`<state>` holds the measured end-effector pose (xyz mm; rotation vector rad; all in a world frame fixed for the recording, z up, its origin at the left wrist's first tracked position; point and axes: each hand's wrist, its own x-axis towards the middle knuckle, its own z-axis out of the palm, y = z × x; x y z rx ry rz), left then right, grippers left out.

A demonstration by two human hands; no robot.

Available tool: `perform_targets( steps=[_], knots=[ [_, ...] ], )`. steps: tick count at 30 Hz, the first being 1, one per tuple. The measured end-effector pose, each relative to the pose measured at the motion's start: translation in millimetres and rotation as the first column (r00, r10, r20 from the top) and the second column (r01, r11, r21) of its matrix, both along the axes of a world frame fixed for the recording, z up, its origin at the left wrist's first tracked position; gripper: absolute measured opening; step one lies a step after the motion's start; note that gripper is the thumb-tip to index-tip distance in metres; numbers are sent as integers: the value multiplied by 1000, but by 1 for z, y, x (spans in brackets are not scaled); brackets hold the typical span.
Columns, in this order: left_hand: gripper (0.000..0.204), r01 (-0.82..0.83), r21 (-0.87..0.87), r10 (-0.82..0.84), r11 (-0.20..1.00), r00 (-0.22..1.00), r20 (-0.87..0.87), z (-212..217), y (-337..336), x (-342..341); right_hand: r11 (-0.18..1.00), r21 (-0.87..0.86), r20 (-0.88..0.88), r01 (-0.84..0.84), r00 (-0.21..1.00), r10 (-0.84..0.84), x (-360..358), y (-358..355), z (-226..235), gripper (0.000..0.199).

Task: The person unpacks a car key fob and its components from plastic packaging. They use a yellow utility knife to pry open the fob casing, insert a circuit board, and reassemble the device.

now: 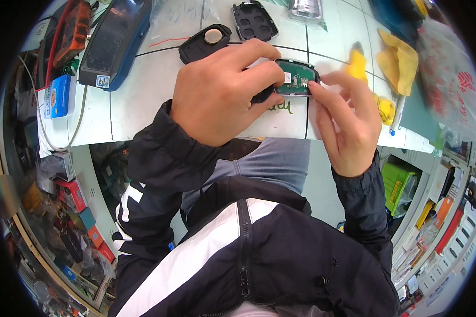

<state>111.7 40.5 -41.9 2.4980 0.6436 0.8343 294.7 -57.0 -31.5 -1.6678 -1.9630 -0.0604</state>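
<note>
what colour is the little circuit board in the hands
Green circuit board, seated in a black shell; head view shows it best.

circuit board (296,79) between both hands, shell halves (205,42) behind on table (137,100)

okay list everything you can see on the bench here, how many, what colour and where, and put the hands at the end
key fob half with circuit board: one, black shell, green board, held between both hands at centre
fob shell with round coin cell: one, black, on the table beyond the left hand
button pad: one, black, at the table's far edge
yellow cloths: two or three, right of the hands
blue-edged device: one, dark, far left
small blue box: one, left edge
white table: one, dark grid lines
left hand: one, grips the fob
right hand: one, fingertips on the fob's right end
</note>
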Motion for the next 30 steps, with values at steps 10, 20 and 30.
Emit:
perform_targets(
  steps=[10, 20, 30],
  knots=[
    [30, -1, 18, 1, 1000, 999, 48, -1, 1, -1, 998, 54, -276, 41, 961, -24, 0, -7, 5, 23],
    [64, 808, -589, 344, -9, 556, 757, 9, 10, -33, 975, -220, -223, -3, 974, -47, -7, 8, 15, 51],
    [60, 857, -508, 398, -86, 497, 771, -2, -2, -31, 985, -152, -476, -85, 880, 2, -23, 5, 35, 42]
  ],
)
